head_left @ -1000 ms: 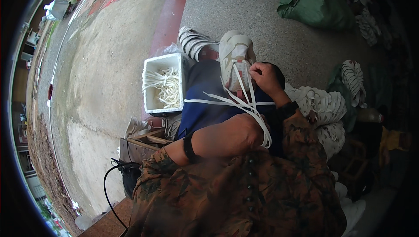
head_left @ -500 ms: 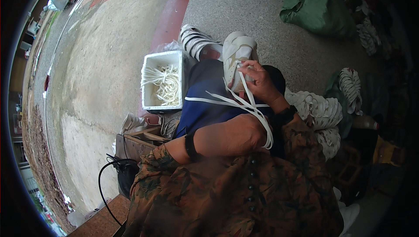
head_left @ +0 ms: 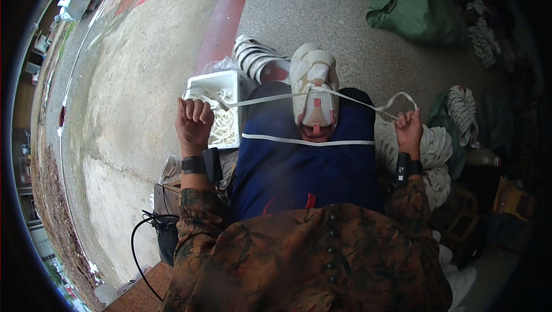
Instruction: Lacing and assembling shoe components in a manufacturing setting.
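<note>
A white and beige sneaker [head_left: 315, 76] with red details rests upright across my lap, its toe pointing away from me. A white shoelace [head_left: 269, 99] passes through the shoe's eyelets and stretches out to both sides. My left hand [head_left: 194, 121] is closed on the lace's left end, over the near edge of the foam box. On the other side my right hand [head_left: 408, 129] pinches the lace near its right end, where the lace curves up in a loose bend. A white strip [head_left: 307, 140] lies across the blue cloth [head_left: 305, 174] on my lap.
A white foam box [head_left: 234, 85] of loose laces stands left of my knees. Stacked shoes [head_left: 261, 59] lie beyond it. To the right are more piled white shoes [head_left: 437, 145] and a green sack [head_left: 417, 10]. A wooden stand [head_left: 168, 194] with a black cable is at lower left.
My hands have moved apart, left hand to the left and right hand to the right. The bunched lace is now spread out to both sides of the sneaker.
</note>
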{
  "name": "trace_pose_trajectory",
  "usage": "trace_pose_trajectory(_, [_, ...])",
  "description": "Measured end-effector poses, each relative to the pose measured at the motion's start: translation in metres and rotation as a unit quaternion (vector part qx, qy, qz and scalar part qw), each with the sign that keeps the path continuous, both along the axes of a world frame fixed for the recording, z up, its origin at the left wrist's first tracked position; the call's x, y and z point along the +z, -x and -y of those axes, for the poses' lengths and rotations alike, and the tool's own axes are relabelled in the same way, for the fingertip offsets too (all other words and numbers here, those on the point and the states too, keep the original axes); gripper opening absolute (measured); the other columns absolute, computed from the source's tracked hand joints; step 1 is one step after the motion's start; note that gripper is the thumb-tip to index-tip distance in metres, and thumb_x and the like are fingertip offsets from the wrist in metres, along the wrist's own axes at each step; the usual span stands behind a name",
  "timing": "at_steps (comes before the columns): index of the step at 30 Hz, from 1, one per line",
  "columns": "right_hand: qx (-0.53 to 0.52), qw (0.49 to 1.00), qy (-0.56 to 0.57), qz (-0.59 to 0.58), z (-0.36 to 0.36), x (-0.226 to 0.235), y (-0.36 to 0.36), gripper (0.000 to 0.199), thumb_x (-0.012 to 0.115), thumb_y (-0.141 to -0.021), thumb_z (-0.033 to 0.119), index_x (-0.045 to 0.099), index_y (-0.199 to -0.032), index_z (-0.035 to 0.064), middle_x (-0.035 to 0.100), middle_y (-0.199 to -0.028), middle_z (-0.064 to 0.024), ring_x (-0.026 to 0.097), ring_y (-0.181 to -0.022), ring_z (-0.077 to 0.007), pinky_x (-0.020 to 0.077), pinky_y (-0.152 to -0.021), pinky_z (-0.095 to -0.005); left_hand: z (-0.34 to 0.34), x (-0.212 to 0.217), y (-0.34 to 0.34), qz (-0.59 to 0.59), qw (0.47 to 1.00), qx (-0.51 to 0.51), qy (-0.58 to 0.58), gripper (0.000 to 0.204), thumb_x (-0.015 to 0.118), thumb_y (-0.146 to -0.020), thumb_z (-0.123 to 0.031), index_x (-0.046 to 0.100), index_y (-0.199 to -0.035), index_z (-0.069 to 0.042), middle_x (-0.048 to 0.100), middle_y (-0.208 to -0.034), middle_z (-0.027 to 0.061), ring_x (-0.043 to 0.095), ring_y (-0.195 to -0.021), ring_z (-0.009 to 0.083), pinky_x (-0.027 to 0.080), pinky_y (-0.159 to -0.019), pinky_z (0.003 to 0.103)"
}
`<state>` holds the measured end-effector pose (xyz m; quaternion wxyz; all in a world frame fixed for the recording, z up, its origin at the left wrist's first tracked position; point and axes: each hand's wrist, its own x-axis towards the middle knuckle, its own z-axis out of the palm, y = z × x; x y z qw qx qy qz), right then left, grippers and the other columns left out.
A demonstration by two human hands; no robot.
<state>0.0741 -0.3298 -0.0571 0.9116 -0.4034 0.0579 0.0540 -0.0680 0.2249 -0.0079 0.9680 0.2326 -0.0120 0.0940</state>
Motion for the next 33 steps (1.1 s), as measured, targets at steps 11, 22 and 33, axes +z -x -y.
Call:
trace_pose_trajectory(11, [0.116, 0.514, 0.818, 0.23, -0.122, 0.072, 0.014, 0.033, 0.07, -0.075, 0.021, 0.059, -0.095, -0.0023, 0.057, -0.094, -0.0199, 0.059, -0.087, -0.0356, 0.0481, -0.075, -0.0413, 0.068, -0.029, -0.032, -0.192, 0.419, -0.014, -0.888, 0.033, 0.064, -0.081, -0.031, 0.062, -0.084, 0.001, 0.063, -0.082, 0.0209, 0.061, -0.078, 0.0392, 0.049, -0.069, 0.045])
trace_pose_trajectory(22, [0.096, 0.502, 0.759, 0.403, -0.21, 0.01, -0.005, 0.044, 0.057, -0.078, 0.015, 0.043, -0.115, -0.0043, 0.048, -0.111, -0.0295, 0.06, -0.082, -0.0404, 0.0514, -0.071, -0.0441, 0.185, -0.018, -0.118, 0.022, 0.424, 0.113, -0.898, 0.031, 0.066, -0.074, -0.028, 0.053, -0.09, -0.004, 0.055, -0.087, 0.0148, 0.055, -0.083, 0.0334, 0.049, -0.072, 0.041])
trace_pose_trajectory(33, [0.143, 0.513, 0.761, 0.369, -0.215, 0.058, -0.026, 0.008, 0.058, -0.078, 0.015, 0.058, -0.08, 0.0078, 0.062, -0.076, -0.0182, 0.064, -0.075, -0.0339, 0.0511, -0.06, -0.0432, 0.174, -0.023, -0.116, -0.084, 0.51, 0.107, -0.849, 0.052, 0.072, -0.068, -0.027, 0.05, -0.107, -0.002, 0.058, -0.096, 0.0171, 0.057, -0.092, 0.0351, 0.048, -0.078, 0.042])
